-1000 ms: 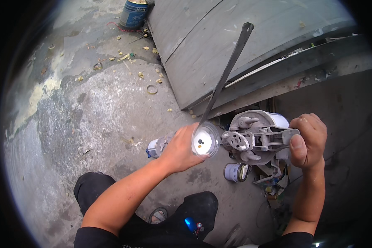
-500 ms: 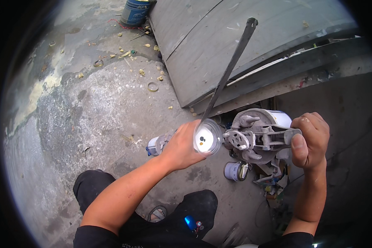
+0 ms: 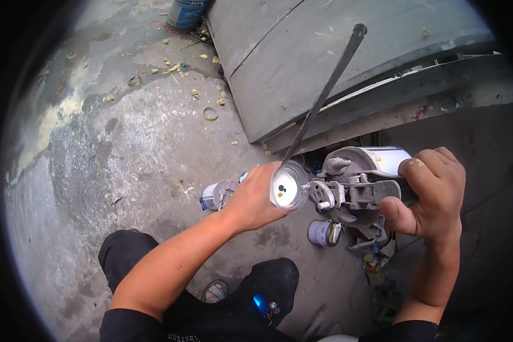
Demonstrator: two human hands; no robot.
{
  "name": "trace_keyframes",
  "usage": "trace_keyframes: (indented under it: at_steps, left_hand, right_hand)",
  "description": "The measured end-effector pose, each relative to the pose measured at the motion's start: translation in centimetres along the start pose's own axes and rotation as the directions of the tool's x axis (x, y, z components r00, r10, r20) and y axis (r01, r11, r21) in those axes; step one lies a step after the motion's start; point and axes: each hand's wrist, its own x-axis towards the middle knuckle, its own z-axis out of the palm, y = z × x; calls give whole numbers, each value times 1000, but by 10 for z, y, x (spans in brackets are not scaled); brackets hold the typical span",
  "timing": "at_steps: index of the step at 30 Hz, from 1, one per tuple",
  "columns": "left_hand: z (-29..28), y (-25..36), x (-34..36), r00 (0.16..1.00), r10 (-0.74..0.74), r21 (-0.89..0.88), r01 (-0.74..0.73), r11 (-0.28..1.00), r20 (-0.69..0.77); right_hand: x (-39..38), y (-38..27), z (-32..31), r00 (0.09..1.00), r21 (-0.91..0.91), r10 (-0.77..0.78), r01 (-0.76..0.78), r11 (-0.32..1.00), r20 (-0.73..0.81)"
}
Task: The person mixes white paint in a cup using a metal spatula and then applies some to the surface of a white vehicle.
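My left hand (image 3: pixel 255 199) is wrapped round a clear plastic cup (image 3: pixel 302 181). White paint (image 3: pixel 285 188) lies inside it, with dark spots and a yellow-orange one on its surface. A long dark stir stick (image 3: pixel 328 85) leans out of the cup toward the far right. In my right hand (image 3: pixel 430 196) is a paint can (image 3: pixel 396 160) with a grey, paint-crusted pouring lid (image 3: pixel 347 185), tipped toward the cup. My thumb is at the lid's lever (image 3: pixel 387 192). The lid's spout end (image 3: pixel 310 188) is at the cup's right rim. No stream of paint can be made out.
On the floor stand a small lidded tin (image 3: pixel 324 232) and another can with a pouring lid (image 3: pixel 212 196). A large grey cabinet-like box (image 3: pixel 285 62) fills the far right. Farther off are a blue bucket (image 3: pixel 186 14), scattered scraps and a ring (image 3: pixel 210 113).
My right hand has moved slightly right, and more of the can's side label shows. Thumb and lever have shifted. The cup has moved a little right, its stick along with it.
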Motion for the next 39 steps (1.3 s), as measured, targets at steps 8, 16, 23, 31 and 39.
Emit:
trace_keyframes:
  at_steps: [8,16,23,31,39]
  left_hand:
    - [5,-8,1,1000,27,-30,-27,999,5]
    - [6,-5,2,999,26,12,-26,1000,-31]
    - [6,-4,3,1000,3,-28,-2,1000,17]
    - [7,-7,3,999,-3,-15,4,1000,31]
    - [6,-6,2,999,-5,-13,6,1000,35]
  right_hand:
    - [-1,5,4,1000,-2,3,-4,1000,-22]
    - [-4,9,10,999,51,17,-15,999,-40]
    - [-9,12,12,999,70,28,-25,997,-47]
    - [-13,14,13,998,90,35,-31,995,-51]
    - [-18,15,13,998,36,15,-13,999,-60]
